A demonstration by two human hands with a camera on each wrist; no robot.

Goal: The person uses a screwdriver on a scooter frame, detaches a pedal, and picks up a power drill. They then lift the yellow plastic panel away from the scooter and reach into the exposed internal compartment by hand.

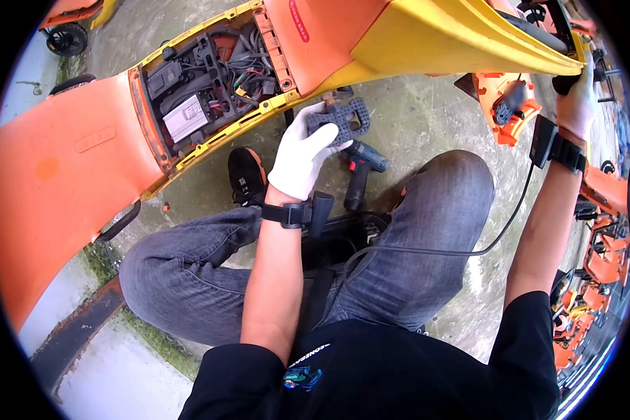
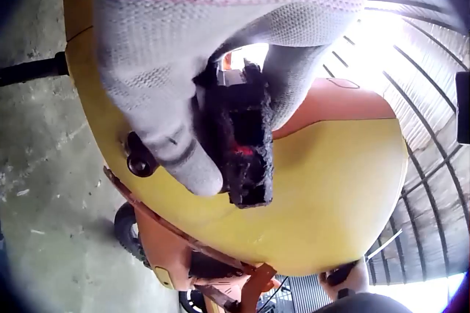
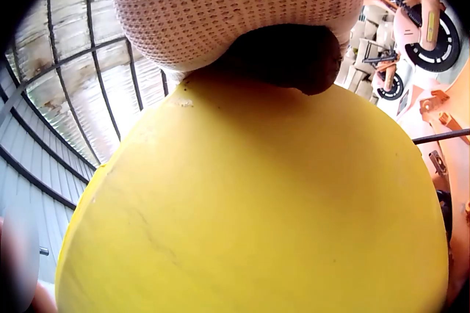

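A black plastic pedal [image 1: 341,123] with a cut-out frame is pinched between the thumb and fingers of my white-gloved left hand [image 1: 302,155], beside the yellow lower edge of an orange-and-yellow scooter body [image 1: 56,147]. In the left wrist view the pedal [image 2: 248,144] shows end-on, with a red spot on it. My gloved right hand [image 1: 578,105] reaches far out to the right and grips a dark handlebar grip [image 1: 564,85] at the tip of the yellow panel [image 3: 257,203]. Most of that grip is hidden by the glove.
An open compartment with wiring and a silver box [image 1: 186,117] lies in the scooter body. On the concrete floor between my legs is a cordless drill [image 1: 360,171]. An orange part [image 1: 505,112] lies at the right. More orange scooters [image 1: 602,266] stand beyond.
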